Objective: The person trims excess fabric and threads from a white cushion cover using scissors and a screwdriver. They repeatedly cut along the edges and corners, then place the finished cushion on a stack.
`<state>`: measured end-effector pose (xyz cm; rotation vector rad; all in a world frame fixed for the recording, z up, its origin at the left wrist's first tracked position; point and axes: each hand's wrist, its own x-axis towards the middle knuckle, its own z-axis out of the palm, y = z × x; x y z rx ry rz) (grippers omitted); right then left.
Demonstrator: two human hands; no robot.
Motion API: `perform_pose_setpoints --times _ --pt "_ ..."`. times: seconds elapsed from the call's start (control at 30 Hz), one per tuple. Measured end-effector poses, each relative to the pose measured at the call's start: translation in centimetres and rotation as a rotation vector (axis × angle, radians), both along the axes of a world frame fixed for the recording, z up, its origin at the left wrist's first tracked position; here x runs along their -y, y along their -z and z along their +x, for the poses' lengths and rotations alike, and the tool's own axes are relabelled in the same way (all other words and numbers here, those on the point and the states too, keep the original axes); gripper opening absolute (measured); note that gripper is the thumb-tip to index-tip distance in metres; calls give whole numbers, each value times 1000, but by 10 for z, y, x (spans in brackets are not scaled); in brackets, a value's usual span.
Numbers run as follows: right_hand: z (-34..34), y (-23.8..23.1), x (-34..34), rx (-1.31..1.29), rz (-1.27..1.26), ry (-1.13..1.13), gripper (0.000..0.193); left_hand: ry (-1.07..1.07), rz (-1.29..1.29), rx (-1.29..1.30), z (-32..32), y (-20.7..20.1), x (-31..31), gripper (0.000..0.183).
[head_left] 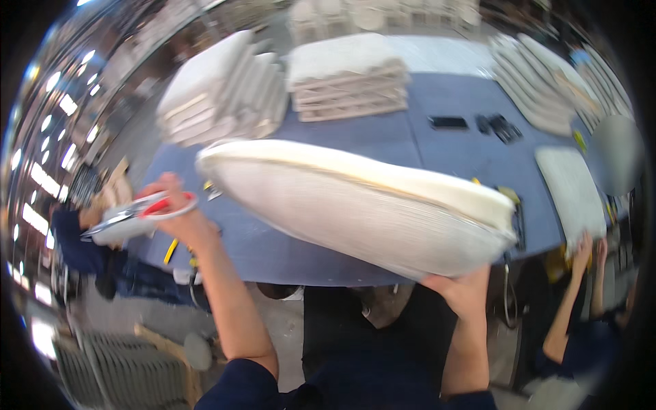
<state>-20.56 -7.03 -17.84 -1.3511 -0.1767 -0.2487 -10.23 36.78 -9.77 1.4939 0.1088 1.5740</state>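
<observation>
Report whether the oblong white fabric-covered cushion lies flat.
Tipped up: the cushion shows its broad side, the right hand at its lower edge.

On the broad blue flat-topped table (pixel 465 152), a thin black rectangular phone (pixel 448 123) and dark lumpy objects (pixel 501 128); near its front left edge, a slim yellow tool (pixel 171 251); beyond it, pale upright chairs (pixel 333 12).

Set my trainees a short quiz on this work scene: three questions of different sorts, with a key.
1. Which of the wearer's hands holds the scissors?
2. True or false: the right hand is empty, touching nothing.
3. Fill in: the tabletop is ____ in colour.

Key:
1. The left hand.
2. False; it grips the padded panel near one end.
3. Blue.
</observation>
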Motion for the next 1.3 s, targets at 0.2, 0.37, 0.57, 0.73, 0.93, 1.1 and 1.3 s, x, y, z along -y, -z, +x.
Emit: perform_pose_setpoints --times 0.2,0.37,0.57,0.73,0.93,1.1,1.3 --pt "3 84 4 242 66 467 118 917 -662 -225 21 89 -2 68" --pt "36 66 105 480 -24 462 79 1088 -471 -110 -21 32 64 66" --pt "67 -4 113 368 88 652 72 1017 -380 -116 -36 79 148 66" --pt "47 -34 83 318 -389 1082 68 1019 -300 -78 -67 80 182 70" --pt "18 -105 -14 707 -710 611 55 1038 -195 -145 -78 91 177 68" --pt "42 -165 -85 878 -1015 55 17 1024 -61 -322 -90 83 152 68" --pt "56 -166 -89 618 -1044 -82 14 820 378 -544 -103 21 91 56"
